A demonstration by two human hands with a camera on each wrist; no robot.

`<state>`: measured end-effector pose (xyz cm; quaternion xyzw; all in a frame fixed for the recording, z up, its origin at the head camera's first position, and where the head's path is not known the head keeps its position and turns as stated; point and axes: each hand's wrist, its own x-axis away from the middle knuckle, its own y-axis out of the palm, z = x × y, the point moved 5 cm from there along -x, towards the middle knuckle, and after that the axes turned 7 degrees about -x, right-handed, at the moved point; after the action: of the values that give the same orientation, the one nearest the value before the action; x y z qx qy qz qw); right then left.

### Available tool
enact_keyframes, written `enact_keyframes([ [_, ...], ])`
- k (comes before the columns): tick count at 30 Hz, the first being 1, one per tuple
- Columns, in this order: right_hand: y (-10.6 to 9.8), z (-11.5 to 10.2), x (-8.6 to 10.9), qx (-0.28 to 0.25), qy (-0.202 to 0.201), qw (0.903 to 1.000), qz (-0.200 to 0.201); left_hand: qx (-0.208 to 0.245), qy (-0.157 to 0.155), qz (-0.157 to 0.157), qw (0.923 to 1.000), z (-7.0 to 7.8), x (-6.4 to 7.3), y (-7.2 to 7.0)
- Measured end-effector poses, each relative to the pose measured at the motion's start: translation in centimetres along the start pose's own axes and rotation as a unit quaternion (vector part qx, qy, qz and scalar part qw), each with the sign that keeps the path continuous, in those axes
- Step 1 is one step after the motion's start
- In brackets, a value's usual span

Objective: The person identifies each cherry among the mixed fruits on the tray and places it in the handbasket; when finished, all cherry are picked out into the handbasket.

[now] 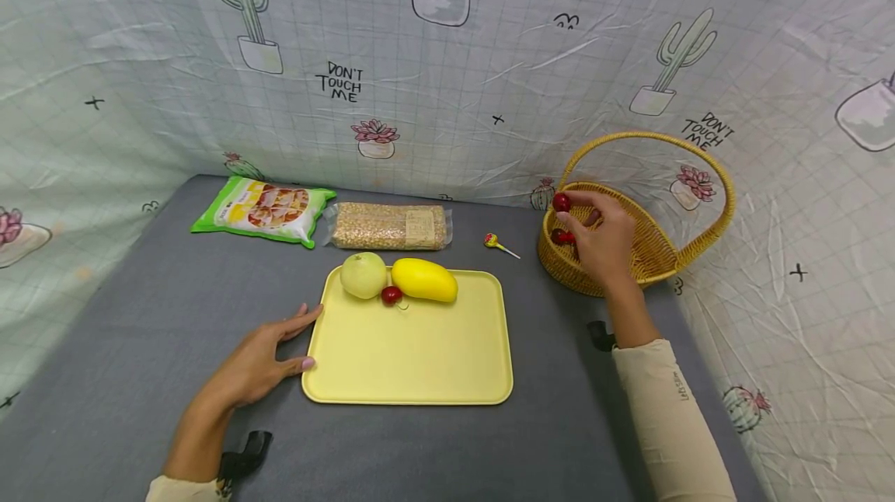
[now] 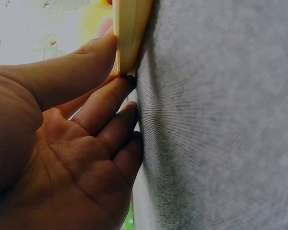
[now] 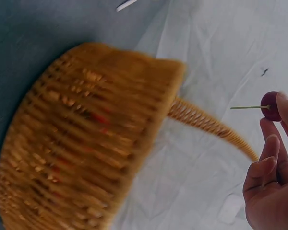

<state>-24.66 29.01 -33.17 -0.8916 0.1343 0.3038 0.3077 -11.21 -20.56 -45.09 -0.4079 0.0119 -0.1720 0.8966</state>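
Observation:
My right hand (image 1: 603, 238) pinches a dark red cherry (image 1: 562, 202) between thumb and fingers, over the wicker basket (image 1: 650, 249). In the right wrist view the cherry (image 3: 270, 106) shows a thin green stem. Other red fruit (image 1: 562, 237) lies inside the basket near its left wall. My left hand (image 1: 262, 358) touches the left rim of a yellow tray (image 1: 412, 362), thumb and fingers spread along it. On the tray's far side sit a pale green round fruit (image 1: 363, 276), a yellow mango (image 1: 424, 280) and another cherry (image 1: 391, 296) with its stem.
A lollipop (image 1: 499, 245) lies between the tray and the basket. Behind the tray are a clear pack of grain (image 1: 388, 226) and a green and white bag (image 1: 264, 210). The basket's tall handle (image 1: 727, 199) arches over it. A printed cloth (image 1: 489, 82) hangs behind the grey table (image 1: 175, 292).

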Motion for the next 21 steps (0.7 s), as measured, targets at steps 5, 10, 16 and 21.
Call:
enact_keyframes([
  [5, -0.8, 2.3, -0.3, -0.005, 0.046, 0.9989, 0.011, 0.002, -0.001, -0.004, 1.0, 0.0, -0.1, 0.0],
  [10, -1.5, 4.5, -0.4, 0.007, 0.094, 0.9954, 0.015, 0.0, 0.002, -0.006, 1.0, 0.0, -0.2, -0.1],
  [16, -2.0, 6.6, -0.6, 0.029, 0.119, 0.9924, 0.016, 0.004, 0.007, -0.002, 1.0, 0.0, -0.1, -0.1],
  [21, -2.0, 8.1, -0.6, 0.041, 0.149, 0.988, 0.006, 0.005, 0.009, -0.001, 0.9999, 0.0, -0.1, -0.1],
])
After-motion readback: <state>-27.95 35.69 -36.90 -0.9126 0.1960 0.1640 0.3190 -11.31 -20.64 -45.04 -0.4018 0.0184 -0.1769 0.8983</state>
